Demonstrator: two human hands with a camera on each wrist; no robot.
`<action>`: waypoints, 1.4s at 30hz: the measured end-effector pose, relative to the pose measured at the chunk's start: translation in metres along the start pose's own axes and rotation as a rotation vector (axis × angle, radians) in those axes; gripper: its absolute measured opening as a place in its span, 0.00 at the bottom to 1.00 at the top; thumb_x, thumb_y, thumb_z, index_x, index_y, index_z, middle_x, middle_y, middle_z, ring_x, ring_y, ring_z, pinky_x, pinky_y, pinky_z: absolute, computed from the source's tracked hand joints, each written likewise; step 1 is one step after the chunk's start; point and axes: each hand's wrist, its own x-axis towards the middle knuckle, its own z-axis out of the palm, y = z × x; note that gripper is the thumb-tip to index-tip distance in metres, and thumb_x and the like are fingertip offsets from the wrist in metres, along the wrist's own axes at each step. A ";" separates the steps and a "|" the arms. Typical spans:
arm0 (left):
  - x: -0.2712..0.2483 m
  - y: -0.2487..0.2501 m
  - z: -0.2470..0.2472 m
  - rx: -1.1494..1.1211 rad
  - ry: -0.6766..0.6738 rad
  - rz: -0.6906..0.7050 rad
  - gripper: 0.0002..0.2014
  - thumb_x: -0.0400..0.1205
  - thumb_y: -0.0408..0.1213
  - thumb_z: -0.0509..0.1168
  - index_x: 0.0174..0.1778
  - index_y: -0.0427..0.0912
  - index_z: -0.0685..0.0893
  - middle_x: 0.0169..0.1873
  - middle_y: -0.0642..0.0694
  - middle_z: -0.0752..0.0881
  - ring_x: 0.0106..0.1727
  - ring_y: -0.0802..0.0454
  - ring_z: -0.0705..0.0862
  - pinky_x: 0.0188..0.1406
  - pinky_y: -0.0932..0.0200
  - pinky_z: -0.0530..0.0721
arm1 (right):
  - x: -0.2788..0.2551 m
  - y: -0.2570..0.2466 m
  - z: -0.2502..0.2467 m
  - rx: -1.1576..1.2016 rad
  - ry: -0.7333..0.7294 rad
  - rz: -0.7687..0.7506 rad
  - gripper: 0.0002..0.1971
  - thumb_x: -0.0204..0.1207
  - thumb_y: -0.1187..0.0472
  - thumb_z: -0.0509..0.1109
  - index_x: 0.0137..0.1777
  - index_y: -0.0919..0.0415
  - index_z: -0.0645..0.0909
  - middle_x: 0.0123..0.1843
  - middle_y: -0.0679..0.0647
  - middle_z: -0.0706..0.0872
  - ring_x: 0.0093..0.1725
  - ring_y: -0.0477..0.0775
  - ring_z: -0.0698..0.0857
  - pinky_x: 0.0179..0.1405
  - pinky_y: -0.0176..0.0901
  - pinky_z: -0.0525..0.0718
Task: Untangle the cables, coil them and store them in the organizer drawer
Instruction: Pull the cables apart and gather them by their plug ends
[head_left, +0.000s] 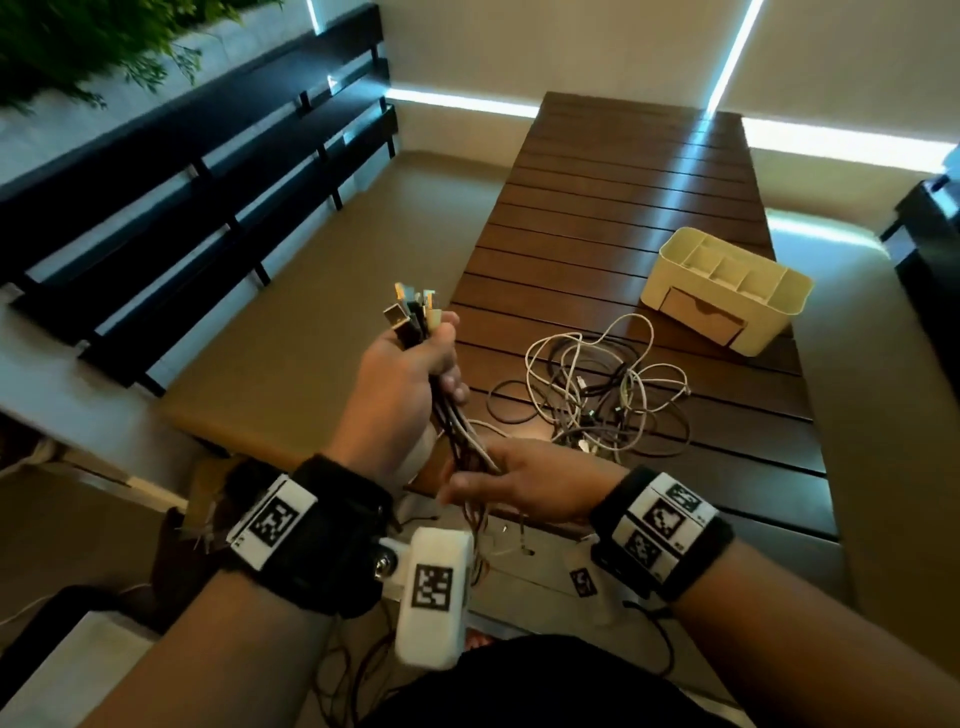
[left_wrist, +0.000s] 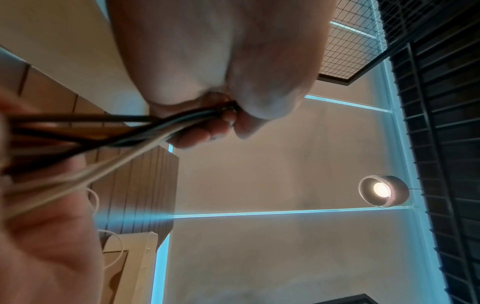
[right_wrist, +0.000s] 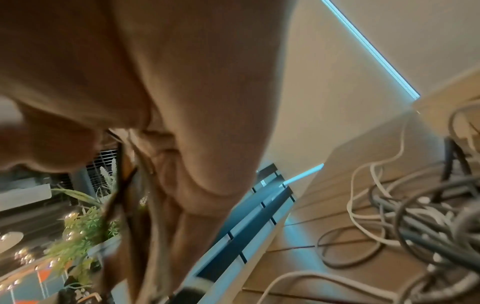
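Holding the plug ends (head_left: 413, 312) of several cables together, the left hand (head_left: 402, 387) has its grip closed round the bundle, connectors fanned above the fist. The right hand (head_left: 511, 486) sits lower on the same strands, fingers curled loosely around them just off the near edge of the bench (head_left: 649, 218). The cables (head_left: 602, 395) run from both hands into a loose tangle of white and dark loops lying on the bench, between the hands and the organizer (head_left: 727, 291). The organizer's drawer (head_left: 701, 314) faces the tangle and appears shut or nearly so; the view does not settle which.

Risks from this position, as judged:

- Pulling the gathered bundle away from the tangle may tighten crossings into knots, since white and dark strands overlap in many places.
- Free connectors in the tangle may catch in the gaps between the bench slats.
- Drag on the tangle may shift the light organizer, because one white loop lies just beside its drawer front.
- Strands hanging below the right hand, over the bench edge, may snag out of sight.
- The drawer looks shallow; loose coils may not fit.
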 end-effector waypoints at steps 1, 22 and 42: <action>0.001 -0.002 -0.001 -0.005 0.004 -0.016 0.08 0.90 0.32 0.57 0.60 0.37 0.79 0.26 0.53 0.71 0.27 0.57 0.70 0.30 0.60 0.75 | 0.000 0.001 0.001 0.074 -0.027 0.019 0.16 0.87 0.50 0.61 0.64 0.61 0.79 0.55 0.46 0.90 0.57 0.54 0.88 0.60 0.50 0.85; 0.019 -0.038 0.002 0.144 -0.023 -0.112 0.13 0.91 0.44 0.55 0.60 0.38 0.78 0.25 0.52 0.75 0.27 0.53 0.82 0.45 0.46 0.85 | -0.042 0.159 -0.067 -0.503 0.606 0.468 0.09 0.79 0.50 0.73 0.52 0.54 0.87 0.55 0.50 0.82 0.58 0.54 0.82 0.62 0.50 0.80; 0.048 -0.049 0.020 0.274 -0.121 -0.123 0.14 0.88 0.42 0.59 0.62 0.35 0.75 0.25 0.53 0.76 0.28 0.55 0.77 0.37 0.57 0.80 | -0.020 0.179 -0.089 -0.378 0.657 0.463 0.13 0.85 0.51 0.63 0.58 0.53 0.88 0.58 0.49 0.82 0.62 0.55 0.81 0.67 0.57 0.77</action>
